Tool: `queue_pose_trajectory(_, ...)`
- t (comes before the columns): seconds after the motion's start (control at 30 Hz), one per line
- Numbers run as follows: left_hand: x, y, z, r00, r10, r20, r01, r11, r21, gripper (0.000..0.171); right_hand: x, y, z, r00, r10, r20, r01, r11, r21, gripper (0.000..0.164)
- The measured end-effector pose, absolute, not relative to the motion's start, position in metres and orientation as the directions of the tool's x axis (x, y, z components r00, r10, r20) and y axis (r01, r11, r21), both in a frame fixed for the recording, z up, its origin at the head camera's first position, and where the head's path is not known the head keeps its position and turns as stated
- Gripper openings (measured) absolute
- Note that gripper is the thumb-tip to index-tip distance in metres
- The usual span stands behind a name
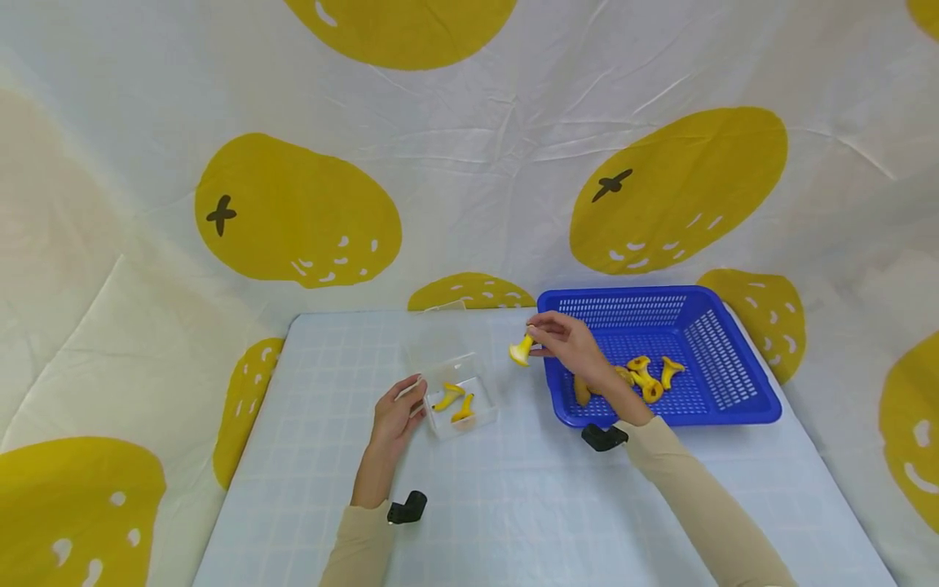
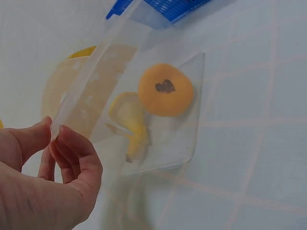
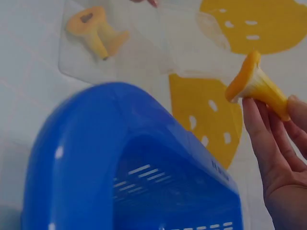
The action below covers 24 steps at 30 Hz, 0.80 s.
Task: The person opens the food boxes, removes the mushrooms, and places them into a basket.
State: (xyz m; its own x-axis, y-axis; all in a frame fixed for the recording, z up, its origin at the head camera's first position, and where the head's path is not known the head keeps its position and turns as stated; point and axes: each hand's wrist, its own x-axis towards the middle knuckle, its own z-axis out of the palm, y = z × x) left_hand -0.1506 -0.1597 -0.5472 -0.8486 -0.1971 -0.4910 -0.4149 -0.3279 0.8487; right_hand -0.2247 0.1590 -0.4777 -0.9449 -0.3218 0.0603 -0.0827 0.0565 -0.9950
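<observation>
My left hand (image 1: 397, 416) pinches the left wall of a clear plastic box (image 1: 482, 414) between thumb and fingers; the wall's edge shows between them in the left wrist view. Two yellow mushrooms lie in this box: one (image 2: 165, 91) turns its round cap with a dark spot upward, and the other (image 2: 136, 132) rests on its side. Between the box and a blue basket (image 1: 766, 399), my right hand (image 1: 575, 349) is raised, holding a yellow mushroom (image 3: 254, 86) by its stem. Its pale flared cap points away from the fingers.
Several more yellow mushrooms (image 1: 645, 381) lie in the blue basket, which has slotted walls. The box's clear lid (image 1: 433, 342) stands open at the back. Behind the table (image 1: 323, 367) hangs a white cloth (image 1: 477, 187) printed with yellow fruit shapes.
</observation>
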Motion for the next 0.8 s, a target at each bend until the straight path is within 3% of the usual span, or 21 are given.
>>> queue_pose_trajectory(0.3, -0.151, -0.161, -0.549, -0.854, -0.198, -0.481, -0.407, -0.320, 0.855, 0.046, -0.237, 0.190, -0.473, -0.971, -0.239, 0.010, -0.034, 0.096, -0.995, 0.045)
queue_pose_trajectory(0.8, -0.150, -0.158, -0.549, -0.846, -0.218, -0.486, -0.411, -0.314, 0.856, 0.045, -0.259, 0.232, -0.485, -0.993, -0.113, -0.037, 0.032, 0.045, -0.998, 0.053)
